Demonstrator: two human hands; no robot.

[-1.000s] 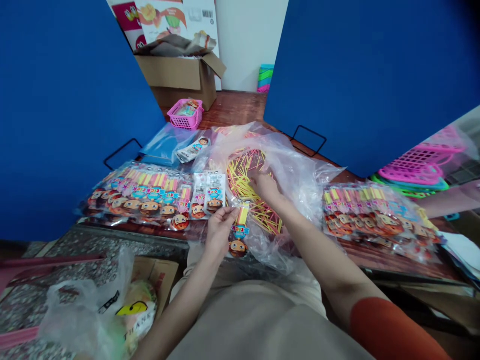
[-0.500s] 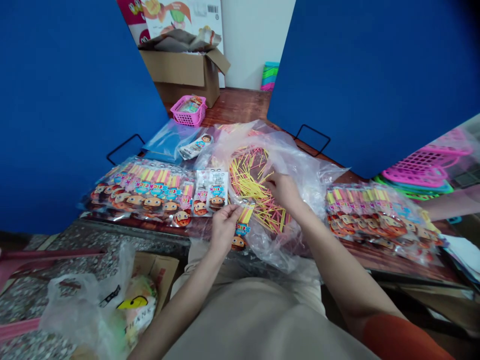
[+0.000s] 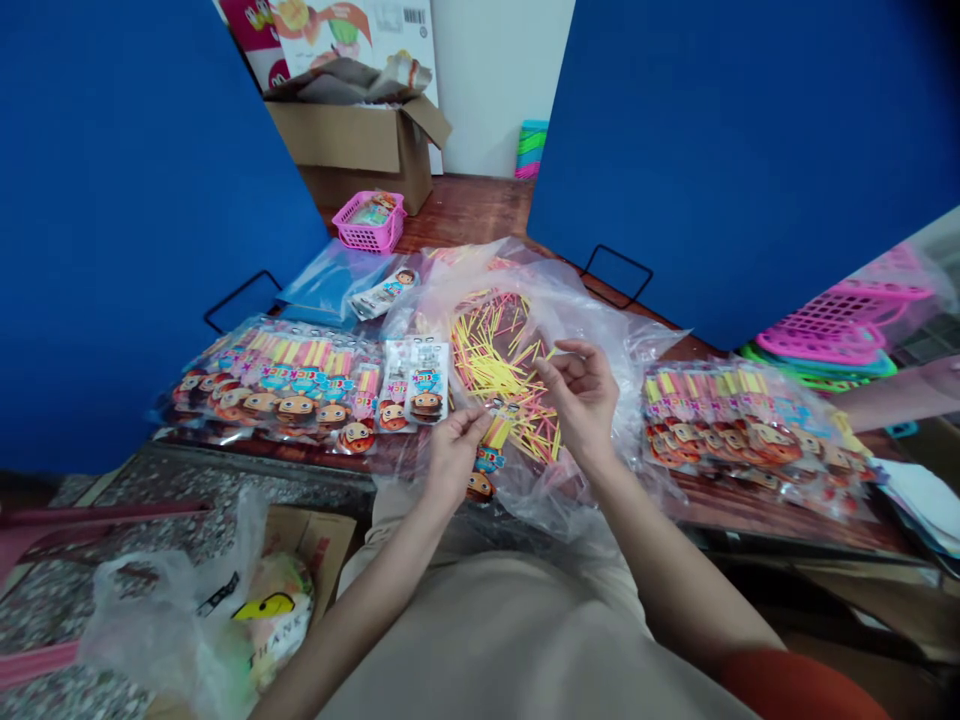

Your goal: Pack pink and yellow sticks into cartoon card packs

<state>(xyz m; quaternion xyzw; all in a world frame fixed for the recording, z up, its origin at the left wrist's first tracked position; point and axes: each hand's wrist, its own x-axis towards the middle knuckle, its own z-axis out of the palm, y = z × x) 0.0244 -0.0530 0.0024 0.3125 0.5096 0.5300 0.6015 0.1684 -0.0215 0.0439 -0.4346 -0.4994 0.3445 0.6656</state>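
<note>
My left hand (image 3: 456, 455) pinches the top edge of a small clear printed pouch (image 3: 487, 460), which has yellow sticks inside and a cartoon face at its lower end. Loose pink and yellow thin sticks (image 3: 487, 365) lie in a large open clear plastic bag (image 3: 592, 310). Over the bag's right side is my right hand (image 3: 585, 395), thumb and index finger closed around what looks like a yellow stick (image 3: 553, 353); its other fingers are curled. Flat printed pouches (image 3: 427, 385) lie just left of my left hand.
Filled pouches (image 3: 300, 385) are piled at left, with more filled pouches (image 3: 720, 415) at right. A pink basket (image 3: 369, 222) and a cardboard box (image 3: 345, 140) stand behind. Blue panels (image 3: 720, 150) flank the table. Another person's arm (image 3: 900, 395) reaches in at the right edge.
My right hand has lifted from the loose sticks and turned, showing its palm side. My left hand keeps the pouch in nearly the same place. The view has shifted slightly.
</note>
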